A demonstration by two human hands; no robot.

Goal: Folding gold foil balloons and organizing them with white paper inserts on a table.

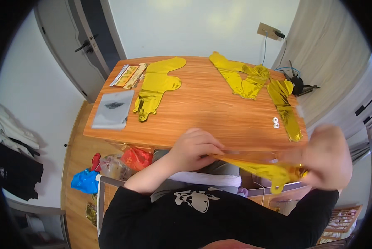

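Note:
Between my hands, over the table's near edge, stretches a gold foil balloon, flat and creased, with a small tab hanging down. My left hand pinches its left end between thumb and fingers. At its right end is my right hand, curled and smeared by motion; the foil runs up to its fingers. Other flat gold foil balloons lie on the wooden table: a boot-like shape at the left, an angular folded one at the back right, and a long one along the right edge.
A clear plastic bag and printed packaging lie at the table's left. Two small white rolls sit at the right, near a black router. Below the left edge are a red bag and a blue bag.

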